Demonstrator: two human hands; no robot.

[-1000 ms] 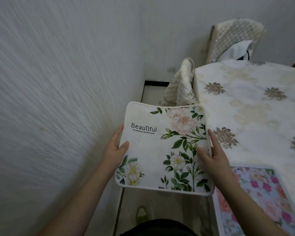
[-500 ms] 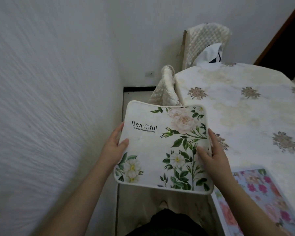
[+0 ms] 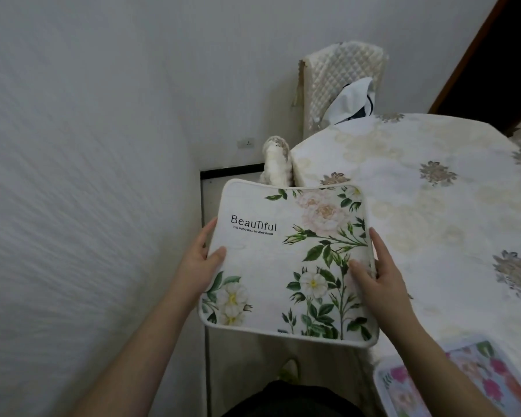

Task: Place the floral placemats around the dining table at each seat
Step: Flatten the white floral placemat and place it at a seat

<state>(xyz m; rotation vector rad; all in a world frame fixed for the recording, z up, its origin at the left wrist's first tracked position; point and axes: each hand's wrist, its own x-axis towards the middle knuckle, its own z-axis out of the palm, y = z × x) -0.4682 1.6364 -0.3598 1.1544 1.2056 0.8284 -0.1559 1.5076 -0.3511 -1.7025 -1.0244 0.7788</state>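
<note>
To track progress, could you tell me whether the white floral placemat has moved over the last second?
Yes: the white placemat went forward along the table, closing on the near chair, away from the pink placemat.

A single head-worn view looks forward and steeply down from beside the left edge of the desk (image 3: 418,206), close to the white wall (image 3: 73,176) on its left. The desk's far left corner and a quilted chair back (image 3: 340,76) lie ahead; the floor (image 3: 247,371) shows below.
</note>
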